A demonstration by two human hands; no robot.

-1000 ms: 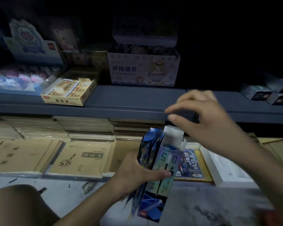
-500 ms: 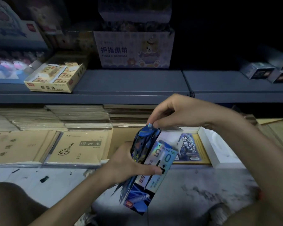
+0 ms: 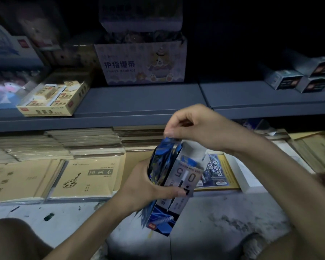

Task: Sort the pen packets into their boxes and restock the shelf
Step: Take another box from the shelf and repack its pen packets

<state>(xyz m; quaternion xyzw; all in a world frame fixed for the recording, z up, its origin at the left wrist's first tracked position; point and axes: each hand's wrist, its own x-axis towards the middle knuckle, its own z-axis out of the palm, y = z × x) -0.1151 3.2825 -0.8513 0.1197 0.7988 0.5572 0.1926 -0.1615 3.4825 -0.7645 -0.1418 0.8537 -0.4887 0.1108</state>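
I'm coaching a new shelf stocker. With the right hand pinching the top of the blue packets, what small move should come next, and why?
Probably draw the pinched blue packets up and over into the pen box. The right hand pinches them at the top, the box's mouth stands open beside them, and the left hand steadies both.

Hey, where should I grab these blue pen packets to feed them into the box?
Pinch the blue pen packets at their top ends, from above, much as the right hand does. They stand upright beside the open pen box, and the left hand clasps both round the middle, so the free tops by the box mouth likely steer best.
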